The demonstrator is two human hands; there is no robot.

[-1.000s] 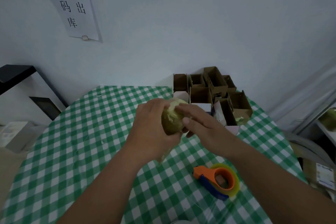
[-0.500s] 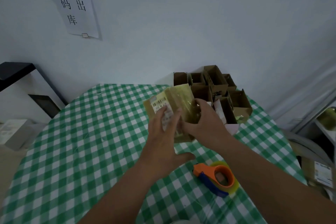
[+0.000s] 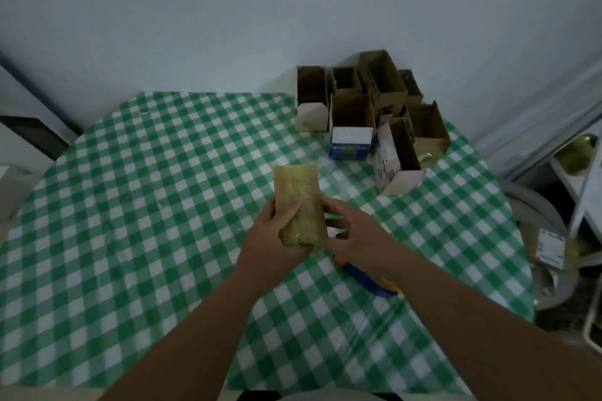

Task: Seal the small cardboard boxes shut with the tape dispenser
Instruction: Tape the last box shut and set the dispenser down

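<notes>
A small cardboard box [image 3: 298, 192] wrapped in yellowish tape is held over the middle of the table, its long side pointing away from me. My left hand [image 3: 273, 238] grips its near left end, thumb on top. Fingers of my right hand [image 3: 355, 234] touch the box's right side. The orange and blue tape dispenser [image 3: 374, 280] lies on the cloth under my right wrist, mostly hidden. Several open cardboard boxes [image 3: 371, 114] stand in a cluster at the far right of the table.
The table wears a green and white checked cloth [image 3: 146, 205] and stands against a pale wall. A dark-topped white cabinet [image 3: 26, 133] is at the left. Shelving and packages [image 3: 560, 238] crowd the floor at the right.
The box has been turned so its plain taped face is up and has come lower and nearer. The camera has tilted down. My right arm now covers most of the dispenser.
</notes>
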